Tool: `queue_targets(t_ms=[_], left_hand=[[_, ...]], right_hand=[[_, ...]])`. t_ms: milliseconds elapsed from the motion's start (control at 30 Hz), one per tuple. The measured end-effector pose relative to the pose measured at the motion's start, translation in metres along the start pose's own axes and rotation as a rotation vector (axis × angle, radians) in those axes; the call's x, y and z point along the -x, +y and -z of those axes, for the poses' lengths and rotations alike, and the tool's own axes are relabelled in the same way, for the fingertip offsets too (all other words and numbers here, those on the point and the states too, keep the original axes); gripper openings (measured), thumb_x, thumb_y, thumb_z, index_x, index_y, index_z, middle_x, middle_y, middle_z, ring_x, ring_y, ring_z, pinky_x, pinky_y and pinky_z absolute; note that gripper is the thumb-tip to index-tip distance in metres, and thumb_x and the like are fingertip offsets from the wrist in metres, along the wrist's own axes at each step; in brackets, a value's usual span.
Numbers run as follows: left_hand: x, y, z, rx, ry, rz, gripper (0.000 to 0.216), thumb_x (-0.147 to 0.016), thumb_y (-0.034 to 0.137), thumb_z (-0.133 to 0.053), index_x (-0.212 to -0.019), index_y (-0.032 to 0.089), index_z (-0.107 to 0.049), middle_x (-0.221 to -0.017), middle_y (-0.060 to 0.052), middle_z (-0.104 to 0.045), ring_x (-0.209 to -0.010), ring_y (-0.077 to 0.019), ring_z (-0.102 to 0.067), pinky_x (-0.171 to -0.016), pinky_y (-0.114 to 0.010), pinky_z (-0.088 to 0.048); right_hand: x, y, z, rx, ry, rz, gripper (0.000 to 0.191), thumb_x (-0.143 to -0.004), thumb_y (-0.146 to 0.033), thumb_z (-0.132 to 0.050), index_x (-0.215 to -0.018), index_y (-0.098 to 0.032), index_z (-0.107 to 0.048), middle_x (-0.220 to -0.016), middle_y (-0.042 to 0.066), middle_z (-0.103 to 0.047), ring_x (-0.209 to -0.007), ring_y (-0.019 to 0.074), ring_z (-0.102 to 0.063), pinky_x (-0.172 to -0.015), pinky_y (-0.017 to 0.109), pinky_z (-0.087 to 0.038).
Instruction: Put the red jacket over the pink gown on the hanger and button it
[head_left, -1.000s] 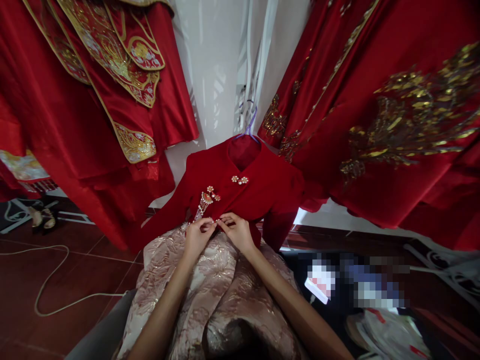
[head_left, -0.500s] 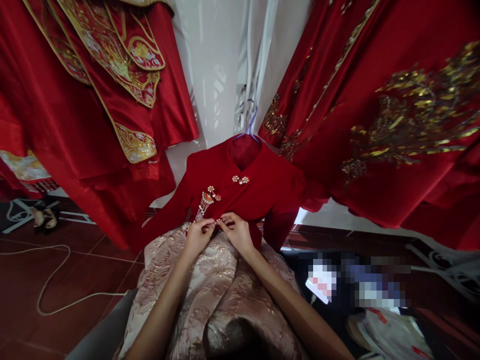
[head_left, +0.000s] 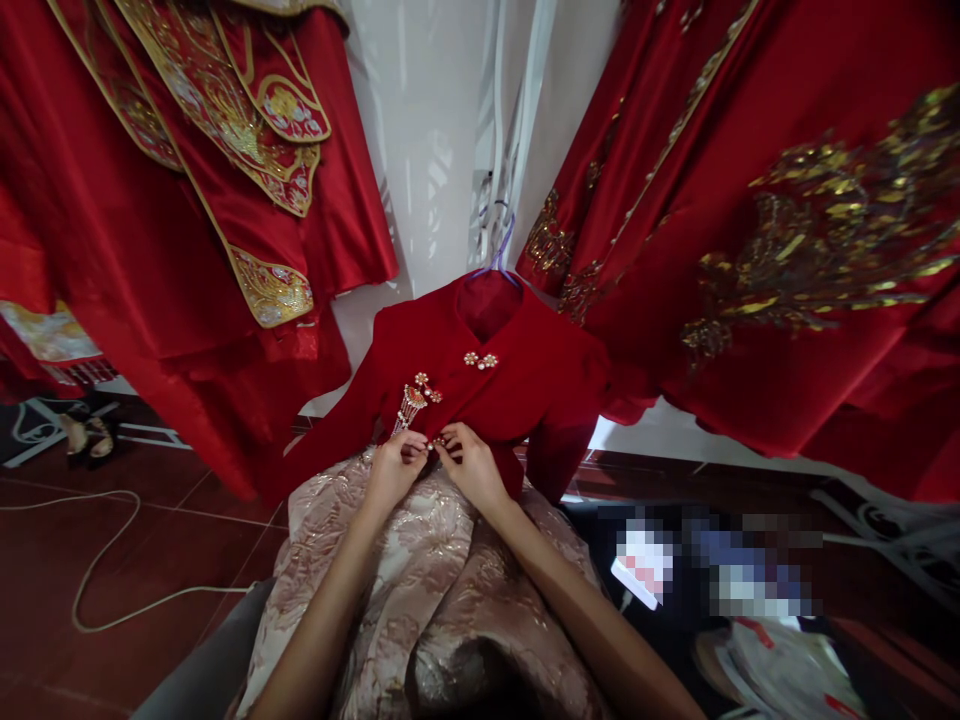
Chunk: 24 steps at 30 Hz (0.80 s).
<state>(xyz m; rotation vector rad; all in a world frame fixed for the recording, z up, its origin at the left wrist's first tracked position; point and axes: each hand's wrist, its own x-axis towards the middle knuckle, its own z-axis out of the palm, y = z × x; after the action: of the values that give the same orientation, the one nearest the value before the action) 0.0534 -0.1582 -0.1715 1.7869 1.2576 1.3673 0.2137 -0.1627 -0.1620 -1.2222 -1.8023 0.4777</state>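
Note:
A small red jacket (head_left: 525,385) hangs on a purple hanger (head_left: 499,255) in front of me, over a pale pink brocade skirt (head_left: 420,580). It has a pearl button (head_left: 480,360) near the collar and a tasselled ornament (head_left: 416,398) lower left. My left hand (head_left: 394,470) and my right hand (head_left: 472,465) meet at the jacket's lower front edge. Both pinch a small fastening there, too small to make out.
Red gowns with gold embroidery hang at the left (head_left: 187,200) and right (head_left: 750,230). A white wall (head_left: 435,150) stands behind. A pale cord (head_left: 105,560) loops over the dark red tiled floor, with shoes (head_left: 82,435) at far left. Blurred items (head_left: 720,570) lie at lower right.
Both hands have shifted slightly upward along the jacket's front edge. Nothing else has moved.

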Motion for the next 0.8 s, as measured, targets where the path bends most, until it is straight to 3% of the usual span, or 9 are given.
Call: queue_targets(t_ms=[100,300,600,800], left_hand=[[0.003,-0.004,0.000,-0.027,0.067,0.028,0.024,-0.068,0.015,-0.063,-0.091,0.018,-0.062,-0.081,-0.002,-0.065,-0.065,-0.0106,-0.061,-0.058,-0.021,-0.051],[0.008,0.004,0.004,-0.144,0.076,-0.047,0.011,-0.077,0.024,-0.060,-0.087,0.018,-0.062,-0.087,-0.003,-0.061,-0.070,-0.0108,-0.059,-0.068,-0.024,-0.050],[0.012,0.015,-0.001,-0.444,0.050,-0.204,0.017,-0.081,0.031,-0.060,-0.096,0.022,-0.062,-0.094,-0.005,-0.058,-0.088,-0.0180,-0.058,-0.079,-0.030,-0.047],[0.012,0.013,-0.004,-0.372,0.034,-0.221,0.013,-0.084,0.030,-0.056,-0.092,0.021,-0.061,-0.092,-0.006,-0.061,-0.089,-0.0182,-0.059,-0.082,-0.031,-0.046]], right_hand=[[-0.006,0.001,0.012,0.013,-0.040,-0.030,0.023,-0.076,-0.017,-0.057,-0.098,-0.018,-0.057,-0.093,0.005,-0.061,-0.070,0.0114,-0.060,-0.062,0.023,-0.052],[-0.011,-0.007,0.031,0.088,-0.008,-0.034,0.013,-0.076,-0.014,-0.051,-0.079,-0.021,-0.061,-0.079,0.001,-0.060,-0.068,0.0112,-0.060,-0.064,0.023,-0.050],[-0.009,0.006,0.013,-0.012,-0.005,-0.138,0.015,-0.076,-0.020,-0.055,-0.091,-0.019,-0.056,-0.077,0.002,-0.065,-0.067,0.0134,-0.063,-0.062,0.025,-0.051],[-0.007,0.012,0.004,-0.070,-0.042,-0.122,0.016,-0.076,-0.024,-0.059,-0.091,-0.018,-0.057,-0.083,0.005,-0.068,-0.074,0.0150,-0.065,-0.069,0.028,-0.054]])
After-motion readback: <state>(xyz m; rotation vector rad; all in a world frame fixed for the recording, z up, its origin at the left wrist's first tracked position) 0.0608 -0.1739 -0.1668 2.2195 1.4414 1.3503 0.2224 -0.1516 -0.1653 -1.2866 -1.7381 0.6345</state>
